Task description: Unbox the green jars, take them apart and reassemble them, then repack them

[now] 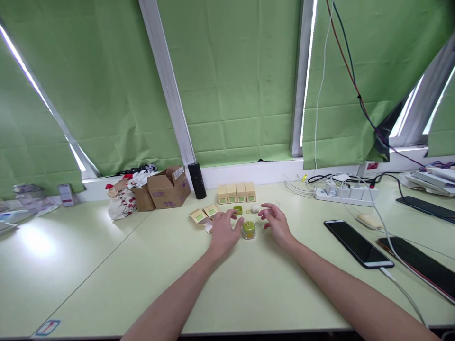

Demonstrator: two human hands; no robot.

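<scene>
A small container with a green top and a clear lower part stands on the table between my two hands. To its left, my left hand rests low over the table, fingers spread and thumb close to the container. Just beyond those fingertips lies a green ring-like part. My right hand hovers on the other side, fingers apart and nothing in them. Near its fingertips are a white roll-shaped piece and a tiny yellowish piece. Opened, flattened small boxes lie beside my left hand, partly covered by it.
Several small tan boxes stand in a row behind. At the back left are a black cylinder, a cardboard box and a patterned bag. On the right lie a phone, a power strip and loose cables.
</scene>
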